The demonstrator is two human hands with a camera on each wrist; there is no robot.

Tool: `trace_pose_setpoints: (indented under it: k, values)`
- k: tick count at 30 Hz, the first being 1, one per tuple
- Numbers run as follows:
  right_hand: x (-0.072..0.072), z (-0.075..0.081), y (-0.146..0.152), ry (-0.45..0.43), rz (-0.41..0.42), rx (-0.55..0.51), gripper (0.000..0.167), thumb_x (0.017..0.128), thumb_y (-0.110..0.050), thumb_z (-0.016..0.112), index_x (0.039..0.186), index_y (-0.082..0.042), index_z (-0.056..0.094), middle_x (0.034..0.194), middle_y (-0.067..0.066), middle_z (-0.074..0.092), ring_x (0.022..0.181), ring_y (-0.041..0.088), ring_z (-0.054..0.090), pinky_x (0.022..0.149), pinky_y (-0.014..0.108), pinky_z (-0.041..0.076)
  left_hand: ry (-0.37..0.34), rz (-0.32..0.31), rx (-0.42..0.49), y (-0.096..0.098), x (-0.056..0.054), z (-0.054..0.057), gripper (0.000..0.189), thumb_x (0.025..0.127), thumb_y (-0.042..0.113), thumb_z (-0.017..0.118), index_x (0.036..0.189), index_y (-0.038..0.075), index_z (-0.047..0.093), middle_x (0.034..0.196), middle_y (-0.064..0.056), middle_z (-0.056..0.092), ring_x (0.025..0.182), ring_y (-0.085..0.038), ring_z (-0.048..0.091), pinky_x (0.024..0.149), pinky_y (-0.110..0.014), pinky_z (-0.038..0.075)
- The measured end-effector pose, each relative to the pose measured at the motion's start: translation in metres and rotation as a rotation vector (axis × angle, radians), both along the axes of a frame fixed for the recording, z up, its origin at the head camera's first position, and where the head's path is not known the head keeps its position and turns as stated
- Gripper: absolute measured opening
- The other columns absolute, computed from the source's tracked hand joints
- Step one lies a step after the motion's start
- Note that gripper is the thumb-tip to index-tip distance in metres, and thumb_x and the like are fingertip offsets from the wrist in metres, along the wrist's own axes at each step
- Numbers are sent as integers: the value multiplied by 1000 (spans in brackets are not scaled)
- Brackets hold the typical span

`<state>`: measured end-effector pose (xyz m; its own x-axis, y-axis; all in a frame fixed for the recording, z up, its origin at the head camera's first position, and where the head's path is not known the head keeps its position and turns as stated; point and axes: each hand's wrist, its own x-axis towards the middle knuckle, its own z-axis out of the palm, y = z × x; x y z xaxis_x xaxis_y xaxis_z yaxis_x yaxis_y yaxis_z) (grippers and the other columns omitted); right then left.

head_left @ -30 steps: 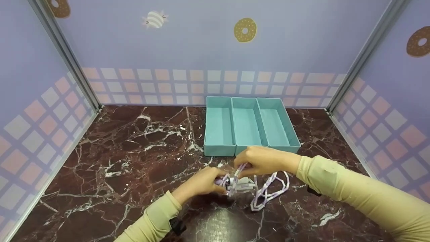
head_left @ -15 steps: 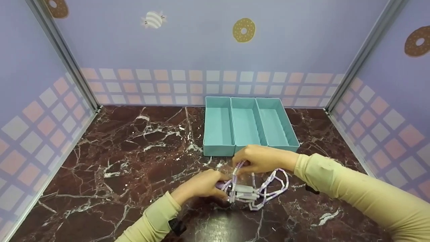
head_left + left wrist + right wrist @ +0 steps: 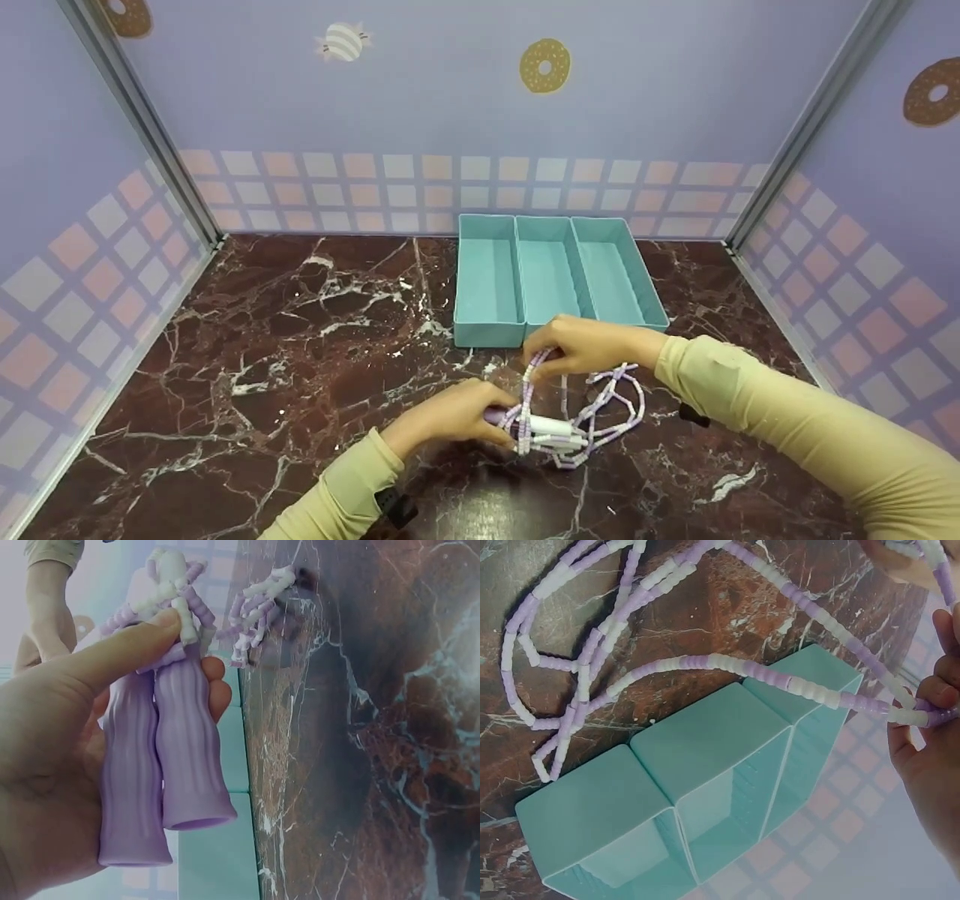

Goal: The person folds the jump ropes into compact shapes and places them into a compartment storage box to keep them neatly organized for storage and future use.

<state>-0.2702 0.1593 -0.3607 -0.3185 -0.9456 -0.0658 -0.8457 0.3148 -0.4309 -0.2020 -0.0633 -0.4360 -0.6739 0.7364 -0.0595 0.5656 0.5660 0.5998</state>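
Observation:
My left hand (image 3: pixel 466 411) grips the two purple handles of a jump rope side by side. In the left wrist view the ribbed handles (image 3: pixel 191 742) lie against the palm, with the thumb pressing on beaded cord wrapped over their upper ends. White handle parts (image 3: pixel 551 426) stick out to the right in the head view. My right hand (image 3: pixel 581 346), above and to the right, pinches a doubled stretch of the purple-and-white beaded cord (image 3: pixel 720 661). Loose cord loops (image 3: pixel 622 420) trail on the table below the right forearm.
Behind the right hand, three joined turquoise bins (image 3: pixel 487 334) stand side by side near the back wall. The tabletop (image 3: pixel 300 360) is dark red marble pattern. Lilac panels with pink and white squares (image 3: pixel 360 191) enclose it at the back and both sides.
The right hand has risen slightly, drawing cord up beside the handles. The handles' white parts have shifted down and right, and the loose loops have changed shape.

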Motion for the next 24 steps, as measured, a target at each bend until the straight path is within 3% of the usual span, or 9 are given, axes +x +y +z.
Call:
trace_pose_setpoints:
  k: [3,8,17,24]
  values:
    - [-3,-2,1,-32,-7,-1,21,95,-31,64,97,-11,70,90,2,72,77,5,61,76,22,55,11,-25,15,-1,0,1,25,81,32,79,87,11,67,65,13,45,54,0,34,51,-13,31]
    - [-8,-6,1,-105,-20,-2,21,95,-33,64,92,-13,68,79,0,68,66,0,50,64,17,47,-14,-65,67,-3,1,1,24,82,29,78,91,9,69,66,13,47,54,2,35,52,-11,32]
    - [-18,-15,2,-177,-55,-14,17,96,-29,63,92,-13,68,79,7,67,67,0,48,67,17,45,-53,-65,126,-7,3,4,24,83,28,77,83,8,64,62,12,41,53,1,31,51,-12,29]
    - [-25,-28,4,-302,-77,-44,17,97,-24,62,94,-8,68,86,16,67,75,1,51,74,20,47,-85,-44,208,-9,4,-1,23,82,25,78,100,11,73,70,1,64,53,4,39,51,-10,34]
